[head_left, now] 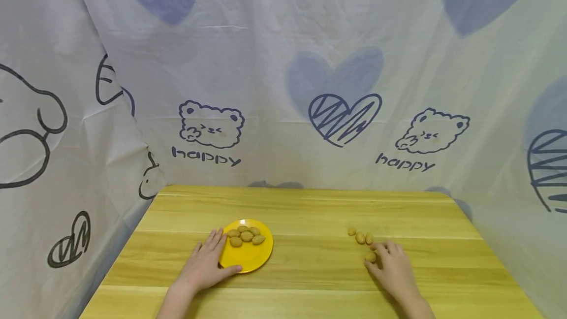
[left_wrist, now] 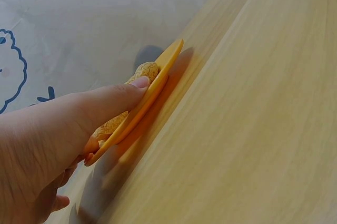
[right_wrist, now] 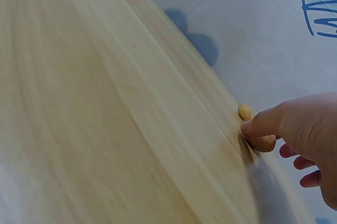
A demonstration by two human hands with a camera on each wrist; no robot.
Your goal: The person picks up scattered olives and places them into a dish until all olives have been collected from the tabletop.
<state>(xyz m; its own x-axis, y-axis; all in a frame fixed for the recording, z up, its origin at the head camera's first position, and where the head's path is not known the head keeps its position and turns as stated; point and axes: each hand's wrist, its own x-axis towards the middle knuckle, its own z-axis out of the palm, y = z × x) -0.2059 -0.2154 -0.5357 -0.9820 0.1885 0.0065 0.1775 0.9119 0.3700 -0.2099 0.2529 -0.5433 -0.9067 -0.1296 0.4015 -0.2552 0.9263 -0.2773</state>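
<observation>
My left hand (head_left: 201, 265) holds a yellow plate (head_left: 252, 260) at its left side, fingers along the rim and thumb over the near edge. On the plate, several tan walnuts (head_left: 246, 236) with wrinkled shells lie grouped toward the far side. The left wrist view shows the thumb (left_wrist: 118, 95) across the plate's rim, beside a walnut (left_wrist: 146, 70). To the right, my right hand (head_left: 394, 267) pinches one walnut (head_left: 370, 257) between thumb and index finger, low over the table. Three loose walnuts (head_left: 360, 238) lie just beyond these fingertips.
The wooden table (head_left: 310, 274) has light yellow grain and runs back to a white cloth (head_left: 274, 82) printed with bears and hearts. More of this cloth hangs along the left and right sides. A wide stretch of tabletop separates the plate from the loose walnuts.
</observation>
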